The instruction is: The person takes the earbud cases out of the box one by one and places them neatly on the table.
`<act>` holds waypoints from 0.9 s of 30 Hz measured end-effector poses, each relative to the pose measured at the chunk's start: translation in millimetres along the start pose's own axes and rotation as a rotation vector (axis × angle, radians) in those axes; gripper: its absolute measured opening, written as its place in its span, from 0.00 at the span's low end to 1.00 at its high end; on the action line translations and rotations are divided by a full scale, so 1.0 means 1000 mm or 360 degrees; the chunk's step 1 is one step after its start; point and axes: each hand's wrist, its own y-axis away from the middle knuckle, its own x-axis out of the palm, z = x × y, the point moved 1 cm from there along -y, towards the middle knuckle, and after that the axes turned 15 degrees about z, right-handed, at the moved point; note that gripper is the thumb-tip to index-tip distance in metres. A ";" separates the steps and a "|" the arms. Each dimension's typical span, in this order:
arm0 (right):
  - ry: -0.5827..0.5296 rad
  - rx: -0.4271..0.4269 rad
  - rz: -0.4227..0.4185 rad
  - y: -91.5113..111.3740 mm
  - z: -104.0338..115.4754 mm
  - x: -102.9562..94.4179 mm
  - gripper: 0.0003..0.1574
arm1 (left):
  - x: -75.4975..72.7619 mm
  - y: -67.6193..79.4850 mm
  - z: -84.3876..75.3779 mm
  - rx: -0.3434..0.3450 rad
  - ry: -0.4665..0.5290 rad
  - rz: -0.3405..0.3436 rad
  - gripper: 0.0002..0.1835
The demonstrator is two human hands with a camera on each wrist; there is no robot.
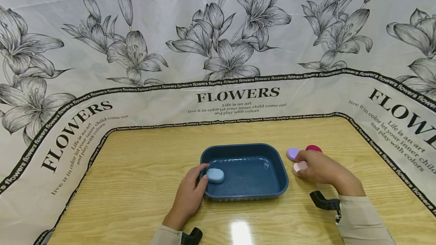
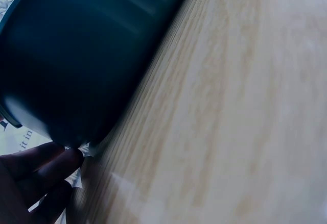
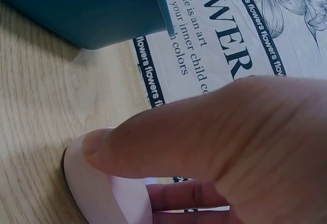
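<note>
A dark blue rectangular basin sits on the table, with a light blue rounded bar lying inside at its left end. My left hand holds the basin's left rim, its thumb and forefinger close to that bar. In the left wrist view, several fingers lie by the basin's outer wall. Right of the basin, my right hand pinches a pale pink rounded bar, which appears on the tabletop. The thumb presses its top edge; the fingers are partly hidden behind it.
Just beyond the right hand lie a lilac rounded piece and a crimson one, partly covered by that hand. A wooden table carries everything. White flower-printed cloth borders its back and sides.
</note>
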 end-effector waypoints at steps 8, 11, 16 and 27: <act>-0.0031 0.0013 -0.0008 0.002 0.001 -0.001 0.20 | 0.001 0.001 0.000 -0.0019 0.0005 0.0010 0.18; -0.0011 0.0017 -0.0035 0.004 0.001 -0.003 0.20 | 0.000 0.001 0.000 -0.0019 0.0005 0.0010 0.18; 0.0023 0.0018 -0.0079 0.006 0.002 -0.007 0.23 | 0.000 0.001 0.000 -0.0009 0.0007 0.0001 0.18; -0.0020 -0.0031 -0.0172 0.007 0.006 -0.011 0.18 | -0.001 0.000 0.000 -0.0009 -0.0004 0.0008 0.18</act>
